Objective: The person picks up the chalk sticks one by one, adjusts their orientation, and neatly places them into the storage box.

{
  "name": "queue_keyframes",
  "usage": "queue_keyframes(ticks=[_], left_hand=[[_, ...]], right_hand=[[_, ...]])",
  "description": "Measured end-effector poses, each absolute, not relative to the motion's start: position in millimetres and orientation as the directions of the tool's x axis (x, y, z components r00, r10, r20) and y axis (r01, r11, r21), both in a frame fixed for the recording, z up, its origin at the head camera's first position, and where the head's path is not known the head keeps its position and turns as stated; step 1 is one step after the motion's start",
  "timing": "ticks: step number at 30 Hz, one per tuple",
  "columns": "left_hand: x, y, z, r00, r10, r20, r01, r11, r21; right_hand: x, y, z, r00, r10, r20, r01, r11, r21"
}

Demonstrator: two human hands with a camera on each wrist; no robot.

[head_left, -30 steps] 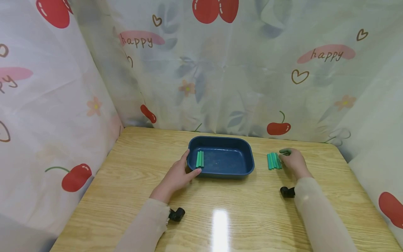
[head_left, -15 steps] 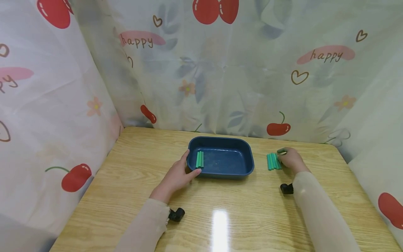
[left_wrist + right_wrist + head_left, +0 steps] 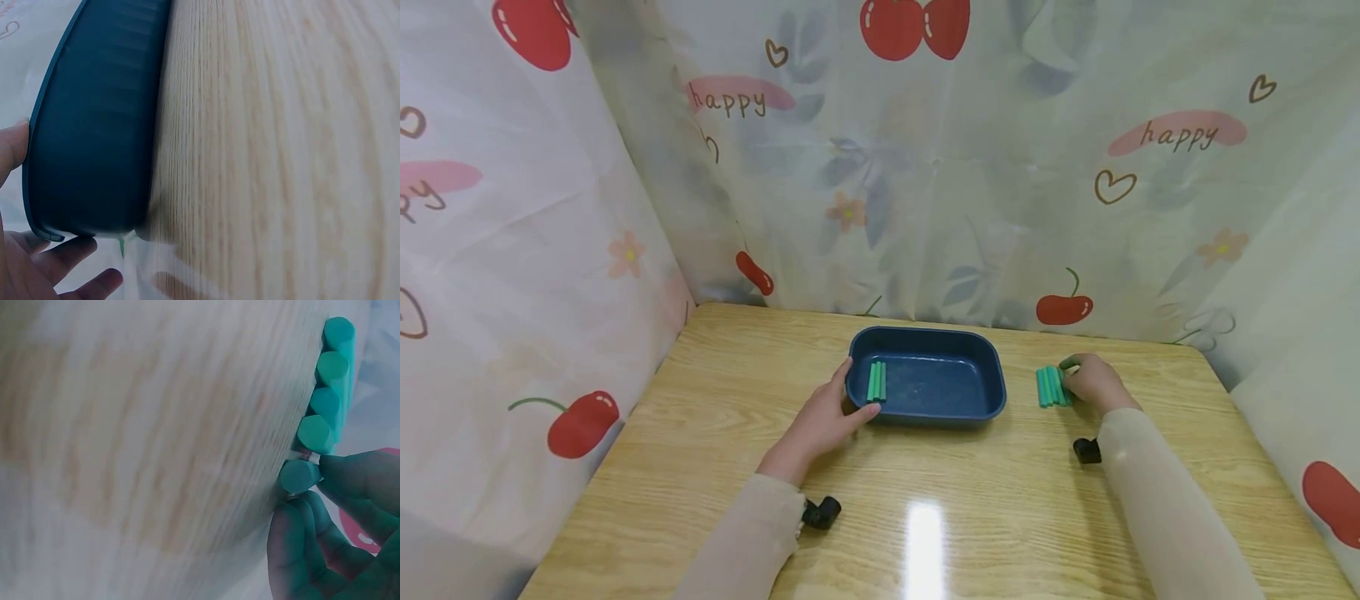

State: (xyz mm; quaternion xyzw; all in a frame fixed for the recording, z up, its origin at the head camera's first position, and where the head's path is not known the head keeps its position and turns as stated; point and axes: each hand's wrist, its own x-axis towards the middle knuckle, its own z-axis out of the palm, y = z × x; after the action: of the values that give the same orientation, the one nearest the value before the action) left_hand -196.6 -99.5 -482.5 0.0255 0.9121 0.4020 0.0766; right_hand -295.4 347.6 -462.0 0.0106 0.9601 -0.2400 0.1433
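Observation:
A dark blue plastic tub (image 3: 940, 417) stands on the table, with 3 green sticks (image 3: 876, 382) lying side by side at its left end. My left hand (image 3: 820, 423) holds that end, thumb at the near rim and fingers at the left side; the left wrist view shows the thumb against the rim. Right of the tub lies a row of several round green sticks (image 3: 1049, 387). At its right end my right hand (image 3: 1097, 385) pinches the outermost green stick (image 3: 296, 477) between thumb and fingers, slightly apart from its neighbour (image 3: 314, 434).
The wooden table (image 3: 970, 517) ends at a printed curtain (image 3: 925, 208) behind the tub, with more curtain on both sides. Small black devices are on the left wrist (image 3: 822, 512) and right wrist (image 3: 1086, 451).
My right hand has shifted slightly left, closer against the end of the stick row. The left hand and the tub stay where they were.

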Motion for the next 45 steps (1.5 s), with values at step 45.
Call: queue_keyframes(ticks=[45], left_hand=[[-197.8,-99.5,-481.3,-0.987,0.104,-0.123,-0.020,0.680,0.733]], right_hand=[[-257.7,310.4,-400.4,-0.983,-0.087,-0.164,0.079,0.604,-0.793]])
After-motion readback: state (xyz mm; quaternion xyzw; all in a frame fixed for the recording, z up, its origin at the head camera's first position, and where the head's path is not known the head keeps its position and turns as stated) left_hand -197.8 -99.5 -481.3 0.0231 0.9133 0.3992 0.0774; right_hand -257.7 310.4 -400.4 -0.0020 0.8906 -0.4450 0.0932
